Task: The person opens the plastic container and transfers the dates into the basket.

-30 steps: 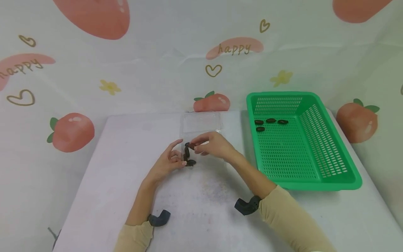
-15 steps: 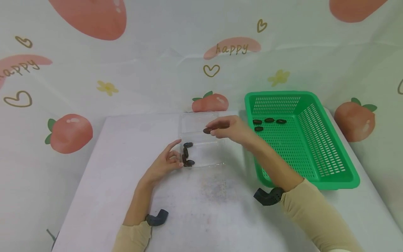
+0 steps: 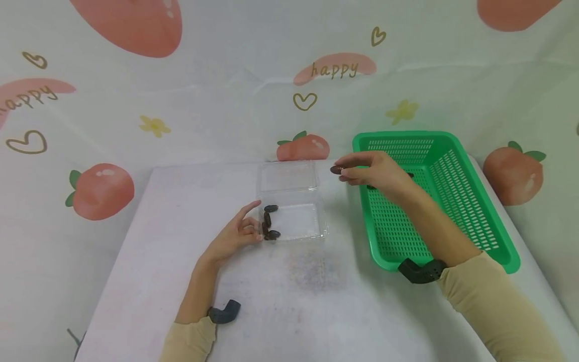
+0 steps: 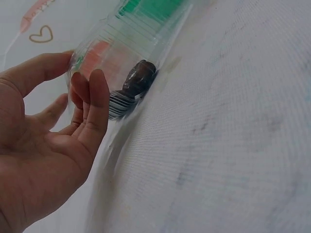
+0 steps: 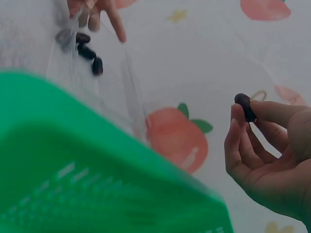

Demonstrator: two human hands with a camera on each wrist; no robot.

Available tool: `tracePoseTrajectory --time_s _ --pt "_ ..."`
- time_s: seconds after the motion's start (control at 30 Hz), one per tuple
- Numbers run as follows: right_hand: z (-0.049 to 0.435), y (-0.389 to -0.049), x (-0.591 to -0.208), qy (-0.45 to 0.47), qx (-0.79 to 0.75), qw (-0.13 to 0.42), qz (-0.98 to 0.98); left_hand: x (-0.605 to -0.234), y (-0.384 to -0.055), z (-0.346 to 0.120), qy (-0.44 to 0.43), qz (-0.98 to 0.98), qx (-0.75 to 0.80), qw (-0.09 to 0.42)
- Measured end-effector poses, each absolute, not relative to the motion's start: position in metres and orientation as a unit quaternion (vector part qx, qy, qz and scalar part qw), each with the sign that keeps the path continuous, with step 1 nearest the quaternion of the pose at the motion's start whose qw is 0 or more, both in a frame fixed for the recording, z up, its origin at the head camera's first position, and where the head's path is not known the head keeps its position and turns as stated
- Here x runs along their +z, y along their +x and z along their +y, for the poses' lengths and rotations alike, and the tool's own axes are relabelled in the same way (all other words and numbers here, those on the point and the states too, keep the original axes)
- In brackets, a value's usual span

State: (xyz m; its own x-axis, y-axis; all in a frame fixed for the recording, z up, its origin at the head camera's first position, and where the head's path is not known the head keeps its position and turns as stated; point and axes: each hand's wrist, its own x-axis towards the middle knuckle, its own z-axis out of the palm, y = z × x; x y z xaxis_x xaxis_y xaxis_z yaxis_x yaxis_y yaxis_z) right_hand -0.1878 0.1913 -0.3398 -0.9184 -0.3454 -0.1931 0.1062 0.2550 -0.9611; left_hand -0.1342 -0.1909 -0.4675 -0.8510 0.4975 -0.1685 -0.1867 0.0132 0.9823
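A clear plastic box (image 3: 296, 221) lies on the table with its lid (image 3: 289, 177) folded open towards the back. Several dark brown, glossy oval dates (image 3: 267, 219) line its left side. At that side my left hand (image 3: 232, 236) pinches the box rim between thumb and fingertips, index finger stretched out. My right hand (image 3: 377, 173) is raised over the left edge of the green basket (image 3: 373, 241). Between its thumb and fingertips it pinches one date (image 3: 335, 170), which also shows in the right wrist view as a date (image 5: 246, 107). My right hand and forearm hide part of the basket.
The green slotted basket stands on the right of the white-covered table (image 3: 181, 211). Dates inside it are mostly hidden by my right hand. A patterned cloth (image 3: 226, 75) hangs behind the table.
My right hand has lifted the date out of the box area and carried it up and right towards the green basket. My left hand stays at the box's left side.
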Motion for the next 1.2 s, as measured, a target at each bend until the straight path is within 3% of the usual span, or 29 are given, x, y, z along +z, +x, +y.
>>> tracePoseTrajectory --time_s 0.87,1.2 --pt "0.298 -0.208 -0.380 -0.021 -0.647 0.171 0.743 -0.465 -0.135 -0.194 0.100 0.678 0.686 0.242" --pt "0.323 -0.211 -0.405 0.004 -0.598 0.193 0.778 -0.467 -0.134 -0.194 0.105 0.678 0.686 0.244"
